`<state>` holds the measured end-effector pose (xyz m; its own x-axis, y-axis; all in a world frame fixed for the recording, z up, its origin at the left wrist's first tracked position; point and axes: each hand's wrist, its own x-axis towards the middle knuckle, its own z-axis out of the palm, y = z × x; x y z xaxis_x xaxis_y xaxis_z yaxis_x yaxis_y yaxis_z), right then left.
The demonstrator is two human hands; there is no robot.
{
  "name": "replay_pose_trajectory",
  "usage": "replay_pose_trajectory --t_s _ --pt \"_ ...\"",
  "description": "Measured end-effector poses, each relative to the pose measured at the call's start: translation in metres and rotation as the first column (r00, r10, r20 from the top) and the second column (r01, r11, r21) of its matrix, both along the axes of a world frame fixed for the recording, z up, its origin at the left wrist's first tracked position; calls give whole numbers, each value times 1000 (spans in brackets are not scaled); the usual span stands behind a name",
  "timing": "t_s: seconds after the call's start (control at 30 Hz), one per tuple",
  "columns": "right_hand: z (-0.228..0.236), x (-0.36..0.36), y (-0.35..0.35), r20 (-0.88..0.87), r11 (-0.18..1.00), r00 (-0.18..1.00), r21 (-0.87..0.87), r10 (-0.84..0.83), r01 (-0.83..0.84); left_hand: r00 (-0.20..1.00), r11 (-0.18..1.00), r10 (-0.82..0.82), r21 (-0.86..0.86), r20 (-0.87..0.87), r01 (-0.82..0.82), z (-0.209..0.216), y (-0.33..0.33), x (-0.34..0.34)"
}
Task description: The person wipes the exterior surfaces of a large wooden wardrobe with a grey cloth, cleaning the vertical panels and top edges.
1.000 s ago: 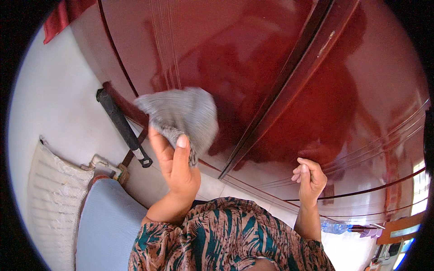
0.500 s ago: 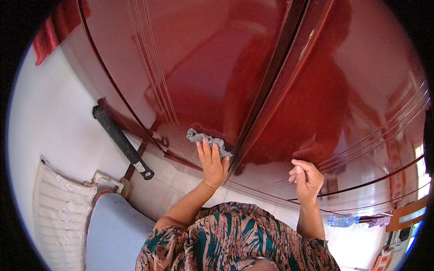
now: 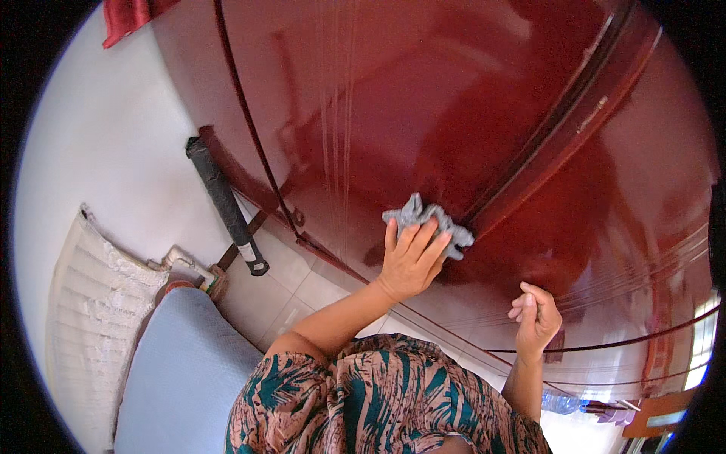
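Observation:
My left hand (image 3: pixel 412 263) presses a crumpled grey cloth (image 3: pixel 429 217) against the glossy dark red cabinet front (image 3: pixel 431 98). Its fingers lie over the cloth, close to the seam between the two doors. Off to the right, my right hand (image 3: pixel 538 316) is raised in front of the other door, its fingers curled in and nothing seen in them. Whether its knuckles touch the door I cannot tell. Reflections show in the polished surface, along with thin vertical grooves.
Left of the cabinet, a long black wrapped roll (image 3: pixel 225 203) leans by the white wall (image 3: pixel 98 144). Nearer stand a radiator with a whitish cover (image 3: pixel 102 295) and a light blue padded surface (image 3: pixel 178 363). Red fabric (image 3: pixel 128 19) hangs at the upper left. Pale floor tiles (image 3: pixel 272 291) lie below.
My left hand has slid the cloth rightward and slightly up, toward the door seam. The view has shifted too. My right hand keeps its curled shape.

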<state>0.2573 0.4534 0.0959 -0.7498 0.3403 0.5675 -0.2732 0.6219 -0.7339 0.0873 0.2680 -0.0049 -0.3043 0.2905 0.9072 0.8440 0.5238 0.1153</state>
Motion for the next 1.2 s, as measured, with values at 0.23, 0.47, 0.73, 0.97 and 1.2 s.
replay_pose_trajectory --t_s 0.23,0.47,0.73,0.97,1.2 --pt "-5 2 5 -10 995 997 69 -76 77 941 977 102 148 323 -157 -24 -43 -30" --pt "-10 14 8 -58 992 991 -16 -123 122 568 494 -264 615 780 -615 -51 -70 -93" --pt "10 20 -19 -26 965 965 -53 -260 259 326 -108 -911 619 251 -778 -186 -181 -174" --pt "28 24 -49 -59 926 926 33 -373 375 214 -99 -967 576 135 -812 -257 -217 -182" --pt "23 37 -56 1 877 878 -49 -479 478 109 -3 -978 511 177 -860 -287 -205 -174"
